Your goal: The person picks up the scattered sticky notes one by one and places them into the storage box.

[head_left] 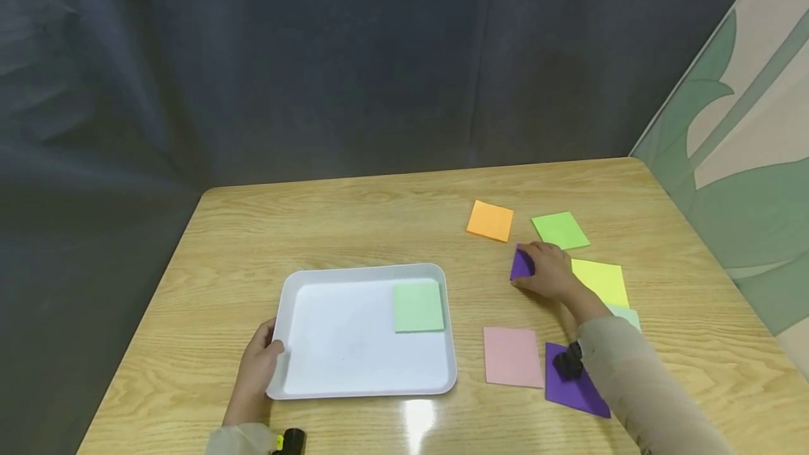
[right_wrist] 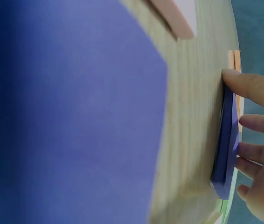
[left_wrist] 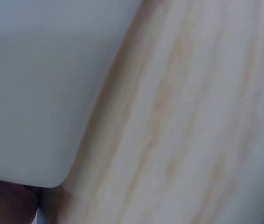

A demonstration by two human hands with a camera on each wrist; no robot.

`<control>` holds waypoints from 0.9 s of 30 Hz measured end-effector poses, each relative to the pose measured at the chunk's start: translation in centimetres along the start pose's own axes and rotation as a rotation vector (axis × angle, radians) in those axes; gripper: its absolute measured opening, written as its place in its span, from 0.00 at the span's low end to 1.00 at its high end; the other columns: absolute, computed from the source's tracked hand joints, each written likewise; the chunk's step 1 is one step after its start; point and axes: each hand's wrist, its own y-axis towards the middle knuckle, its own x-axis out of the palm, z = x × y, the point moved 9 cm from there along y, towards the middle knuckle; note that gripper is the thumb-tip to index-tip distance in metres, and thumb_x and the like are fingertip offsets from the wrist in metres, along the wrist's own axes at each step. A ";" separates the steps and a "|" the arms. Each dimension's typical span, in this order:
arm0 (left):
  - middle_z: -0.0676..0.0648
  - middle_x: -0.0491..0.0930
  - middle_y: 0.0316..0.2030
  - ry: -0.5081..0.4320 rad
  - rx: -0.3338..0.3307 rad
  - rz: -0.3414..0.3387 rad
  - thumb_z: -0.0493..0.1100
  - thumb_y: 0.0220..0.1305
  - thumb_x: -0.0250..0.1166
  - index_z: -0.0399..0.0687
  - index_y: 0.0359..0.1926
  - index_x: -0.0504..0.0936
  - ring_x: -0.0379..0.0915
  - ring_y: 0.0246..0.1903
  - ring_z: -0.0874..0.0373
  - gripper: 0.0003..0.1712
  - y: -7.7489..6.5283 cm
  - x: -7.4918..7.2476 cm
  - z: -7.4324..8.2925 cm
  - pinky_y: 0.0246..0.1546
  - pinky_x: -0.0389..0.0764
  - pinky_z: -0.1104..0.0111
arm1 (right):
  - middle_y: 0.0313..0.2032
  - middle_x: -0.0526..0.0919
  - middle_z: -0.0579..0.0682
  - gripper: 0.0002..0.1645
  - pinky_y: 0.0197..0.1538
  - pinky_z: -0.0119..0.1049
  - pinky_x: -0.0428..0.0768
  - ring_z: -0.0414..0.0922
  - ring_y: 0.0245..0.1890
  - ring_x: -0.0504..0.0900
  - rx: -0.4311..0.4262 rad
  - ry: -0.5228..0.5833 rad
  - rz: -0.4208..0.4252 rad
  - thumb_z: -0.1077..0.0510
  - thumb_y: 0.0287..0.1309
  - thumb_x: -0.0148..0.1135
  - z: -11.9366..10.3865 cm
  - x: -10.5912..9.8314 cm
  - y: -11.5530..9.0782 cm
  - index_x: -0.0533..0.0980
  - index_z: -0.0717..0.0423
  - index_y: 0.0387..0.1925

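My left hand (head_left: 258, 360) holds the left rim of a white rectangular tray (head_left: 344, 397), its thumb over the edge. A pale green sticky note pad (head_left: 418, 307) lies inside the tray, toward the right side. To the right of the tray, my right hand (head_left: 550, 272) grips a purple sticky note pad (head_left: 521, 265) across its opposite edges. In the right wrist view the thumb is at one end of that purple pad (right_wrist: 225, 140), with the fingers along it. The left wrist view shows the tray's outer side (left_wrist: 38, 102) and a bit of finger (left_wrist: 8, 203).
Around the right hand lie orange (head_left: 491, 221), bright green (head_left: 561, 230), yellow (head_left: 602, 282) and pink (head_left: 513, 357) pads. A second purple pad (head_left: 571, 392) sits beneath the right wrist, and a pale green one (head_left: 626, 316) is partly hidden by the forearm. A dark curtain (head_left: 354, 69) hangs behind the table.
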 end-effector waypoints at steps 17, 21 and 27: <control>0.30 0.59 0.57 -0.002 -0.010 0.005 0.30 0.52 0.42 0.33 0.58 0.56 0.56 0.53 0.42 0.28 0.1 0.0 0.0 0.56 0.57 0.49 | 0.44 0.69 0.69 0.40 0.46 0.62 0.65 0.64 0.44 0.65 -0.017 -0.049 0.043 0.47 0.37 0.66 -0.4 -0.2 -0.3 0.65 0.68 0.49; 0.31 0.60 0.57 -0.015 -0.007 0.005 0.30 0.52 0.42 0.33 0.58 0.56 0.56 0.53 0.43 0.28 0.1 0.0 0.0 0.55 0.58 0.49 | 0.42 0.70 0.69 0.41 0.43 0.60 0.69 0.63 0.42 0.67 -0.011 -0.060 0.051 0.44 0.35 0.67 -0.4 -0.3 -0.3 0.67 0.66 0.48; 0.30 0.61 0.56 -0.012 -0.001 0.009 0.29 0.52 0.41 0.33 0.58 0.56 0.57 0.52 0.42 0.28 -0.1 0.0 0.0 0.54 0.59 0.49 | 0.40 0.71 0.67 0.42 0.39 0.56 0.73 0.58 0.38 0.69 -0.023 0.002 0.062 0.41 0.34 0.67 -1.4 -0.3 -0.3 0.68 0.66 0.47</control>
